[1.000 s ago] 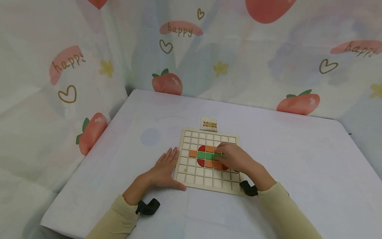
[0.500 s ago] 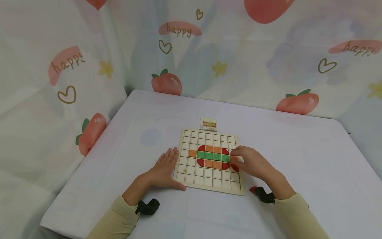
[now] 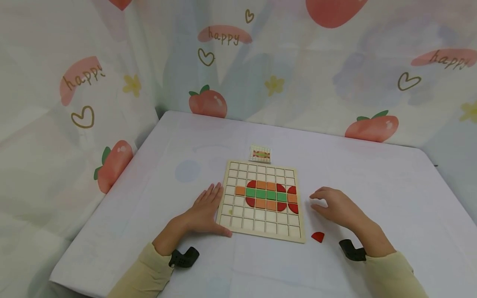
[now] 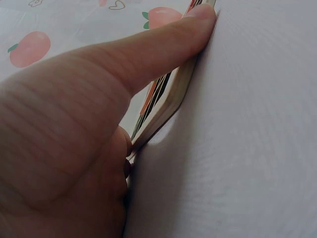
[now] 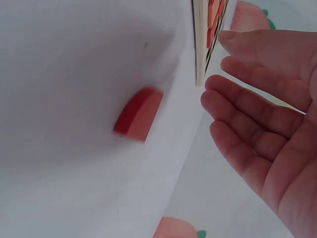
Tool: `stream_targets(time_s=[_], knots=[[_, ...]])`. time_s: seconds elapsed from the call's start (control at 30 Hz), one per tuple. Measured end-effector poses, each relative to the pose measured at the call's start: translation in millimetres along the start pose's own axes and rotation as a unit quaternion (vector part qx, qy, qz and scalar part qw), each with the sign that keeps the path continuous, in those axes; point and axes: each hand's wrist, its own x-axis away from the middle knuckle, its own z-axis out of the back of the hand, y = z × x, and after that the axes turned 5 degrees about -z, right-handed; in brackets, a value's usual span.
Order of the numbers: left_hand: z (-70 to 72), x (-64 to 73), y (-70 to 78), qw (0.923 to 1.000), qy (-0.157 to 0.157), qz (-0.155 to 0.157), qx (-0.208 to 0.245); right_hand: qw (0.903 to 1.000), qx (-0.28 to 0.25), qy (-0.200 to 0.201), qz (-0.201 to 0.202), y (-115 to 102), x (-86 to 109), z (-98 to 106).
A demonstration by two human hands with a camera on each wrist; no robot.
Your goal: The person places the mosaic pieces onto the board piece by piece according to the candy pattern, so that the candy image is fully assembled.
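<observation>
A pale wooden grid board (image 3: 255,225) lies on the table, bearing green squares (image 3: 266,195), orange squares (image 3: 240,191) and rounded red pieces (image 3: 251,202). In its right column an orange square (image 3: 292,198) sits between two red pieces. My left hand (image 3: 204,212) rests against the board's left side with straight fingers, its thumb at the near edge; the left wrist view shows the thumb (image 4: 163,52) touching that edge. To the right of the board, my right hand (image 3: 340,209) hovers with loosely bent fingers, holding nothing. Below it lies a loose red quarter-round piece (image 3: 318,237), also in the right wrist view.
A small pattern card (image 3: 260,154) with a similar coloured design lies just behind the board. The white-covered table (image 3: 372,174) extends around it, with a fruit-printed cloth (image 3: 305,74) hanging at the back and left.
My right hand has drawn away rightward from the board, leaving the orange square it pinched in the right column. The loose red piece is now fully uncovered. My left hand has stayed put.
</observation>
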Motion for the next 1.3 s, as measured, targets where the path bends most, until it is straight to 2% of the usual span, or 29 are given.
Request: stream_targets(time_s=[0.27, 0.6, 0.77, 0.97, 1.17, 1.3], knots=[[-1.7, 0.6, -1.3, 1.0000, 0.000, -0.002, 0.000, 0.9988, -0.012, -0.016, -0.044, 20.5, 13.6, 0.9], [-1.1, 1.7, -1.9, 0.9999, 0.009, -0.002, 0.006, 0.9985, 0.001, -0.018, -0.052, 29.3, 23.0, -4.0], [-0.9, 1.6, -2.3, 1.0000, 0.008, -0.003, 0.004, 0.9988, 0.004, -0.023, -0.043, 28.5, 23.6, -5.2], [-0.1, 0.9, -2.2, 0.9999, 0.009, -0.005, 0.006, 0.9996, 0.016, -0.018, -0.012, 25.2, 21.4, -5.9], [1.6, 0.7, 0.3, 0.9999, 0.008, -0.008, 0.007, 0.9991, 0.034, 0.003, 0.024, 28.0, 15.7, -7.9], [1.7, 1.0, 1.2, 0.9999, 0.005, -0.007, 0.007, 0.9990, 0.025, 0.013, 0.036, 28.8, 12.0, -7.6]])
